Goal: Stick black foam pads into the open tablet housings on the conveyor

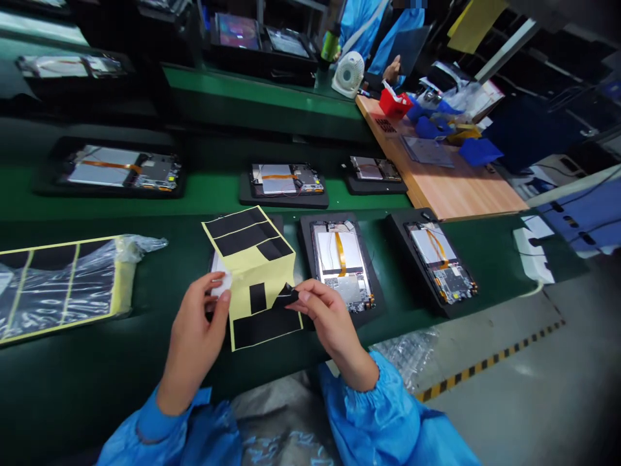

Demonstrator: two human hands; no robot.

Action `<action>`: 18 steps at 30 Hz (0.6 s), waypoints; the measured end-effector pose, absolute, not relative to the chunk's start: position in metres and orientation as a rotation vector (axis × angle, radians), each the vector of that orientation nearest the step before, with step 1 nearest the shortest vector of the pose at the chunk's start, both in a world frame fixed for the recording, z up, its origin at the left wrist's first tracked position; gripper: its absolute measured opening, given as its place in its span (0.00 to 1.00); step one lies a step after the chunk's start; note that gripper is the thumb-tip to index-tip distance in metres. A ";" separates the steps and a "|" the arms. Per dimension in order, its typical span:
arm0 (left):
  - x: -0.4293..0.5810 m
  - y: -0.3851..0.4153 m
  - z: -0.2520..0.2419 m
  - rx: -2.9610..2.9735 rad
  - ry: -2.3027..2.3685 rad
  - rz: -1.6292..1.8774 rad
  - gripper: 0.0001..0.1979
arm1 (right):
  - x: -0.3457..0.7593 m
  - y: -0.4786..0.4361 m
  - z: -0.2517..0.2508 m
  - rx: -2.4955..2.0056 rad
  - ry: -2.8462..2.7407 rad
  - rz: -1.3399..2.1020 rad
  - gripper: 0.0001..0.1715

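A yellow backing sheet with black stickers is held up in front of me, creased across its middle. My left hand is closed on a small white piece at the sheet's left edge. Between the thumb and fingers of my right hand is a black sticker, partly lifted and curled off the sheet. Just right of the sheet, an opened tablet with an orange ribbon cable lies on a black foam block. Something beneath the sheet is mostly hidden.
Another opened tablet rests on foam at the right. Several more sit on the green bench behind. Plastic-wrapped sticker sheets lie at the left. A wooden board, red bin, fan and a person in blue are farther back.
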State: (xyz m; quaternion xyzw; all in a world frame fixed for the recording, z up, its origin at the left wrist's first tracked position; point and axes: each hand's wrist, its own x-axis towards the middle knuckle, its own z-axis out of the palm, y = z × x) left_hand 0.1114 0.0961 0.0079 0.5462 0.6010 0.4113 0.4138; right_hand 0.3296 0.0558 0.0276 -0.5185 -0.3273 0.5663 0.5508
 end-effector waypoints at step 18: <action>0.144 0.118 0.051 2.752 1.120 0.342 0.09 | 0.282 0.029 0.059 -0.718 -2.243 -0.081 0.22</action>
